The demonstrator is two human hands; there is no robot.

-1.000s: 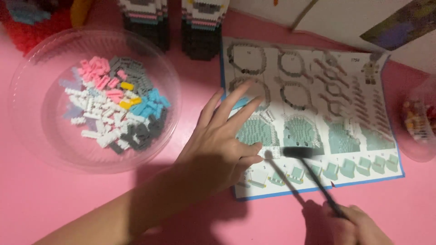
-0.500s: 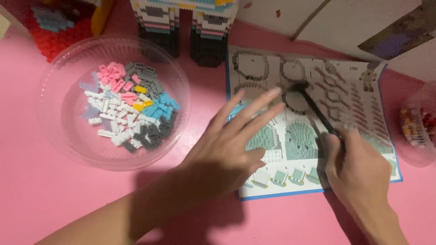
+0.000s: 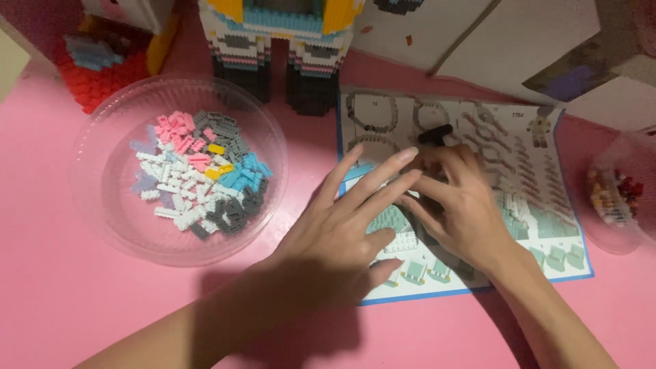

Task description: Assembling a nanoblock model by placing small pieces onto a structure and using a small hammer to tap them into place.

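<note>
My left hand (image 3: pixel 342 232) lies flat with fingers spread on the lower left of a printed instruction sheet (image 3: pixel 540 164) on the pink table. My right hand (image 3: pixel 458 205) rests on the sheet just right of it, fingers curled over black tweezers (image 3: pixel 435 134), whose tip pokes out above the fingers. The fingertips of both hands nearly touch. A clear round plastic bowl (image 3: pixel 102 205) at left holds several small pink, white, grey, blue and yellow bricks (image 3: pixel 198 178).
A tall brick-built model (image 3: pixel 280 48) stands at the back centre. A red and yellow brick piece (image 3: pixel 102 75) sits at back left. A second clear bowl with mixed bricks (image 3: pixel 615 198) is at the right edge. White sheets (image 3: pixel 492 34) lie behind.
My right hand has moved from the front edge up and left over the sheet with the tweezers, ending beside my left hand's fingertips. The view has shifted toward the model.
</note>
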